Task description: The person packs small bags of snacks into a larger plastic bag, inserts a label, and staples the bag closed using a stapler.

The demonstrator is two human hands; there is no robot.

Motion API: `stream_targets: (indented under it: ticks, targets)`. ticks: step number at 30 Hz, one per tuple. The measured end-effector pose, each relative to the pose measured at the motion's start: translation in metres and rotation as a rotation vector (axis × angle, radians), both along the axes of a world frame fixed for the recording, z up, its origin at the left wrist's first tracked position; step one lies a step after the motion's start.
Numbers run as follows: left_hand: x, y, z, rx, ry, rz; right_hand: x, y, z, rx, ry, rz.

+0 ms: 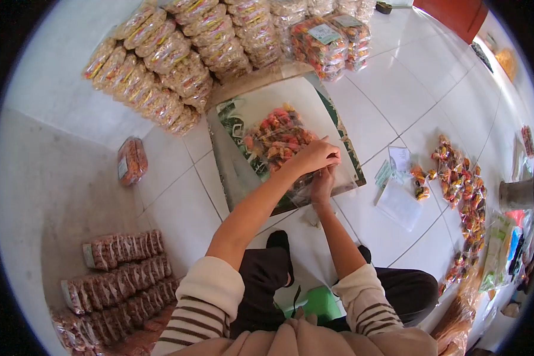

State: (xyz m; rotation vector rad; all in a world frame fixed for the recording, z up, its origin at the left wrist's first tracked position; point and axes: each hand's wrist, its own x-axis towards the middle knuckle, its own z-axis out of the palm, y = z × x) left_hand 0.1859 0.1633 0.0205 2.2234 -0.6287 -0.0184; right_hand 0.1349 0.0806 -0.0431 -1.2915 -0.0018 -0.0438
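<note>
Fingers (336, 158) of the left hand (317, 156) and right hand (322, 184) curled nearly closed, apparently pinching the near edge of the clear snack bag (282, 139) lying just beyond them; light, even tension should keep film smooth.

Hands (315, 155) together on snack bag (279, 137) | board (302, 99) beneath | stacked packs (171, 54) beyond
</note>
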Motion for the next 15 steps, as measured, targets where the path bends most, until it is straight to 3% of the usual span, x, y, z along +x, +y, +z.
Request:
stream_targets:
  ticks: [1, 3, 5, 7, 11, 13, 15]
  targets:
    - [0.001, 0.003, 0.0, 0.047, 0.064, -0.013, 0.001, 0.002, 0.002, 0.514, 0.279, 0.012]
    - [0.0, 0.008, 0.007, 0.086, 0.126, -0.025, 0.003, -0.001, 0.001, 0.542, 0.224, 0.086]
    - [-0.009, 0.023, 0.027, 0.177, -0.229, 0.215, 0.0, -0.004, 0.005, 0.576, 0.174, 0.156]
    - [-0.009, 0.049, 0.02, 0.306, -0.287, 0.311, -0.009, -0.008, 0.02, -0.394, -0.32, -0.128]
    - [-0.022, 0.064, 0.001, 0.578, -0.387, 0.414, -0.015, -0.016, -0.004, -0.641, -0.288, -0.231]
    - [-0.025, 0.061, -0.002, 0.586, -0.397, 0.403, -0.018, -0.013, -0.004, -0.244, -0.195, -0.056]
    - [-0.028, 0.059, -0.004, 0.6, -0.407, 0.397, -0.016, -0.008, -0.003, -0.321, -0.161, -0.037]
